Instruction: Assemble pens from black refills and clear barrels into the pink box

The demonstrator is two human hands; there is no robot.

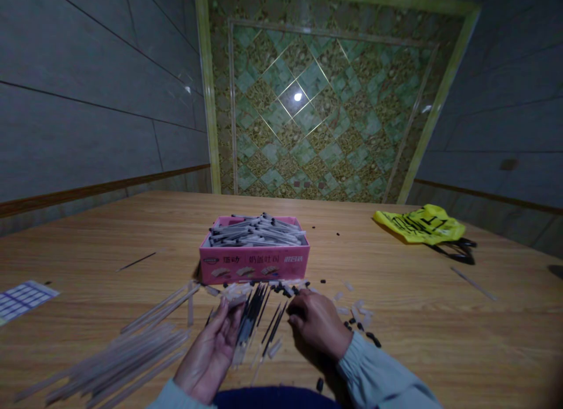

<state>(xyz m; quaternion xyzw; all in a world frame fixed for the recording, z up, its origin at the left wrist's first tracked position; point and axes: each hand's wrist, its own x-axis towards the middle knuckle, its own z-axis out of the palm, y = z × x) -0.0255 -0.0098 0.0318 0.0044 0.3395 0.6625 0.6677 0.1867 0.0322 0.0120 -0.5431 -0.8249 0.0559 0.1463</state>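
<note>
My left hand [212, 353] lies palm up on the wooden table [422, 338], its fingers curled round a bundle of thin dark pen refills [251, 318] that fan out toward the pink box. My right hand [317, 325] rests knuckles up just right of the bundle, fingers bent and pinched near the refill tips and some small black caps [288, 290]; what it pinches is too small to make out. A pink cardboard box [254, 263] full of assembled grey pens [257, 230] stands right behind both hands.
A pile of clear pen barrels [118, 362] lies at the left front. Small black and clear caps [358, 318] are scattered to the right. A yellow bag [420, 224] with black handles sits at the back right, a label sheet [21, 297] at the left edge.
</note>
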